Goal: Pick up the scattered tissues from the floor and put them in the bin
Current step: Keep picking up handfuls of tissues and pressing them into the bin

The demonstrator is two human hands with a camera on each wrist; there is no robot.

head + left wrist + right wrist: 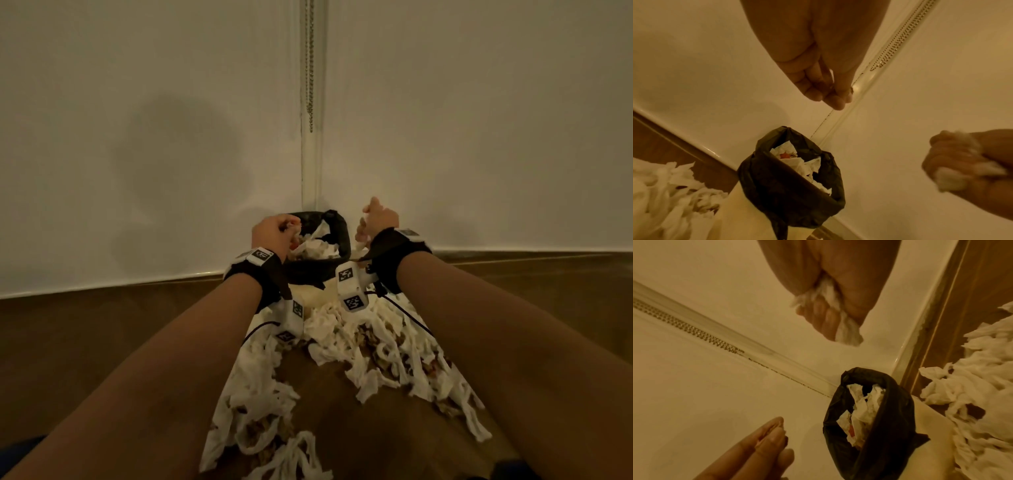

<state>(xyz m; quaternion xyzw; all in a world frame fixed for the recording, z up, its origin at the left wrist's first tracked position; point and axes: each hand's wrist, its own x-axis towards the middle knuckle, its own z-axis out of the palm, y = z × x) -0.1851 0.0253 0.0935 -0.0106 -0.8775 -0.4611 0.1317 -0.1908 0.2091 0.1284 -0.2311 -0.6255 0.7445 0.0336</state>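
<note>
A small bin lined with a black bag stands in the wall corner, with crumpled tissues inside it. My right hand hovers above and right of the bin's mouth, gripping a wad of white tissue; that fist also shows in the left wrist view. My left hand hangs over the bin's left side with relaxed fingers and holds nothing. Scattered white tissues cover the floor between my forearms, in front of the bin.
Two white walls meet behind the bin, and a metal bead chain hangs in the corner. A white skirting strip runs along the wooden floor. Tissue heaps lie right up against the bin's base.
</note>
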